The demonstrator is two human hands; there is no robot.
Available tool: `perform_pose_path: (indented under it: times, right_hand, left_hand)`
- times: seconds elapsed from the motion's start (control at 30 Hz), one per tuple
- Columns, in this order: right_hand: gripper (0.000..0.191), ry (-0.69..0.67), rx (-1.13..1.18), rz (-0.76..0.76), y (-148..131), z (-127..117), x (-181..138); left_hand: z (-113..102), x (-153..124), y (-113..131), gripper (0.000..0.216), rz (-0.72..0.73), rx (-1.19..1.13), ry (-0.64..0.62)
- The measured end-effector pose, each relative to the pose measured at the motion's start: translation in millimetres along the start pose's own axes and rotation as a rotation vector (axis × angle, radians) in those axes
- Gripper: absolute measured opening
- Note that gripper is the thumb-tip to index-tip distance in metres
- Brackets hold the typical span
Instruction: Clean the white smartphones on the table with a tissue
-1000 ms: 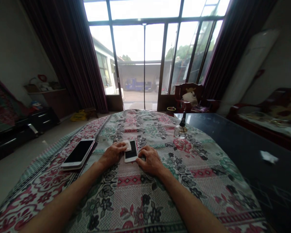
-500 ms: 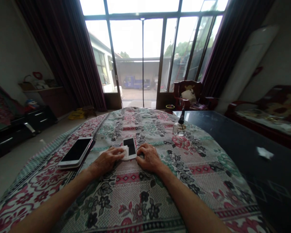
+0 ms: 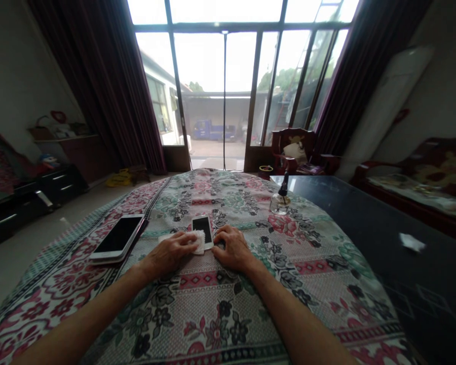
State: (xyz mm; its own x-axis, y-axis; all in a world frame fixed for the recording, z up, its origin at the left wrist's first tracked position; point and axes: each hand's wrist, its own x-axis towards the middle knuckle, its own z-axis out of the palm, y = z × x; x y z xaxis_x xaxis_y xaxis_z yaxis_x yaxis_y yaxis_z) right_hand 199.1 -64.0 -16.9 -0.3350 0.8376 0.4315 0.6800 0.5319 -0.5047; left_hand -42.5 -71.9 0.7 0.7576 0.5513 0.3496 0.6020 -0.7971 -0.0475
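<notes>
A small white phone [image 3: 202, 225] with a dark screen lies flat on the flowered tablecloth. My left hand [image 3: 174, 252] is closed on a crumpled white tissue [image 3: 200, 241], which covers the phone's lower left part. At the phone's right edge, my right hand [image 3: 231, 246] curls its fingers and grips the side. Further left lies a larger white phone [image 3: 119, 237], its screen dark, apart from both hands. A clear glass bottle [image 3: 279, 204] with a black top stands on the cloth to the right.
The flowered cloth [image 3: 216, 304] covers the surface in front of me. Beside it on the right is a dark glossy table [image 3: 365, 218] with a crumpled white scrap [image 3: 412, 242]. A wooden chair [image 3: 294, 147] stands ahead near the glass doors.
My left hand has slid the tissue slightly to the right across the lower part of the small phone. My right hand stays at the phone's right edge.
</notes>
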Motion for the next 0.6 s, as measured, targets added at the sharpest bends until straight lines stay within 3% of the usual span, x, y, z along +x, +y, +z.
perform_pose_path:
  times: [0.17, 0.47, 0.6]
  right_hand:
    - [0.008, 0.003, 0.000, 0.005, -0.5, -0.1, -0.1]
    - [0.011, 0.003, -0.012, 0.002, 0.9, 0.3, 0.1]
    - [0.010, 0.001, 0.007, 0.001, 2.3, -0.4, 0.5]
  left_hand:
    - [-0.7, -7.8, -3.8, 0.038, -0.013, -0.007, 0.007]
    - [5.2, 34.3, 9.5, 0.028, 0.007, -0.049, -0.051]
    - [3.2, 24.5, 12.2, 0.029, 0.004, -0.033, -0.031]
